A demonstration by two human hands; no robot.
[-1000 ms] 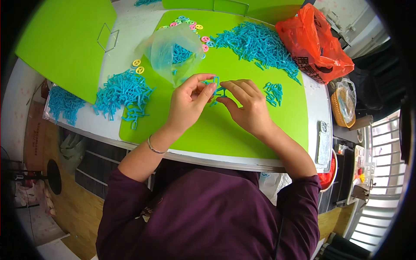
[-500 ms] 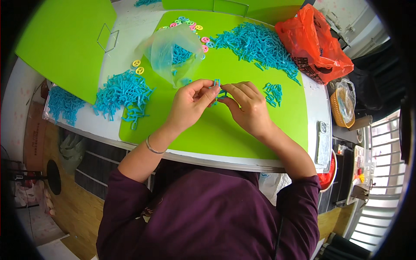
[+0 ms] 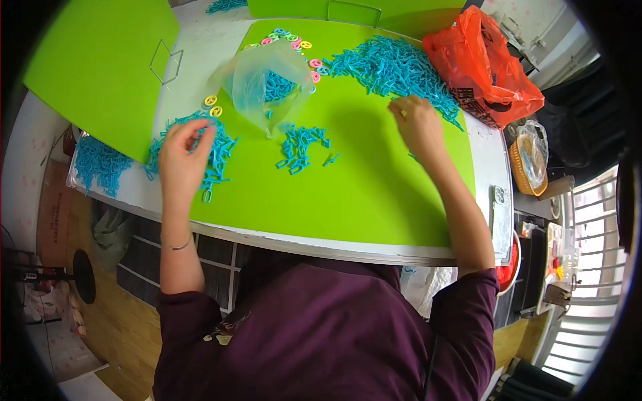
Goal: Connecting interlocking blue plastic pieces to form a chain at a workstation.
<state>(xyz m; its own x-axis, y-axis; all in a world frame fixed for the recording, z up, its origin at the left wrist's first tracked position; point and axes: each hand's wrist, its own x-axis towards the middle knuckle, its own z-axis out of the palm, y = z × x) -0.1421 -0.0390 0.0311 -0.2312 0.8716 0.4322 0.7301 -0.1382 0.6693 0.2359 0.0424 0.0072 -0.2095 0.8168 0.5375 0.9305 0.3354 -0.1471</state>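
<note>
Table (image 3: pixel 485 160), white and wide, spreads under the left hand (image 3: pixel 184 157) and the right hand (image 3: pixel 420 127), with a bright green mat (image 3: pixel 348 207) on top. A red plastic bag (image 3: pixel 481 67) sits past the right hand, off to its right. A big pile of blue plastic pieces (image 3: pixel 394 63) lies just past the right hand's fingers. A see-through plastic bag (image 3: pixel 267 87) stands between the hands but farther off, with blue bits showing inside. A smaller blue heap (image 3: pixel 224 150) lies at the left hand, partly hidden by it. The two hands are well apart, fingers bent; I can't tell if either one holds or touches a piece. A little blue bunch (image 3: pixel 301 144) lies between them. Two yellow rings (image 3: pixel 215 111) rest just past the left hand. One loose blue piece (image 3: pixel 331 160) lies between the hands, right beside the little bunch.
</note>
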